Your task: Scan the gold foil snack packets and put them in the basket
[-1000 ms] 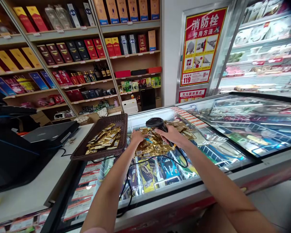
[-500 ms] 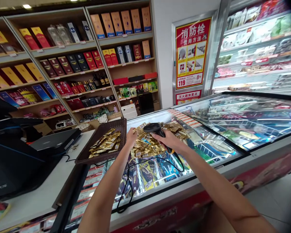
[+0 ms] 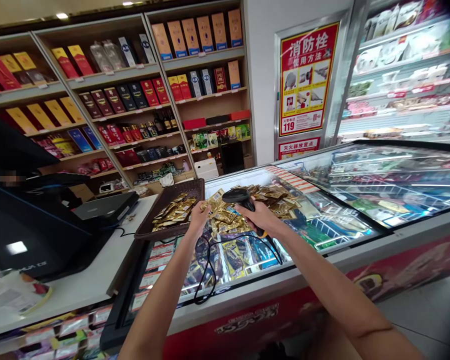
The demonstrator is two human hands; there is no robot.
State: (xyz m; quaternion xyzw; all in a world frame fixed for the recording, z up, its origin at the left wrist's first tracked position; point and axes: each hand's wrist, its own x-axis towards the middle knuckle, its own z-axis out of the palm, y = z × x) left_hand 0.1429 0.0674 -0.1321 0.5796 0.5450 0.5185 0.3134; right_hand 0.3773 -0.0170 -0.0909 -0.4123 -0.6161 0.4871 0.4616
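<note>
My left hand (image 3: 199, 218) is pinched closed on a small gold foil packet, just off the right side of a brown woven basket (image 3: 144, 230). In my right hand (image 3: 261, 216) is a black handheld barcode scanner (image 3: 237, 195), its head tilted toward the left hand. Beneath both hands a heap of gold foil packets (image 3: 228, 225) spreads over the freezer's glass top. More gold packets (image 3: 178, 212) lie inside the basket. The scanner's black cable (image 3: 209, 265) loops across the glass in front of the heap.
A chest freezer (image 3: 285, 282) with a glass top runs to the right. At the left, a counter (image 3: 78, 295) carries a dark checkout machine (image 3: 30, 235) and a crumpled plastic bag (image 3: 11, 292). Shelves of boxed goods (image 3: 123, 97) and a fire-hydrant poster (image 3: 308, 80) stand behind.
The view has swung a little left, so the surroundings sit further right. My left hand has shifted toward the basket and overlaps its right edge in view. The scanner stays in my right hand.
</note>
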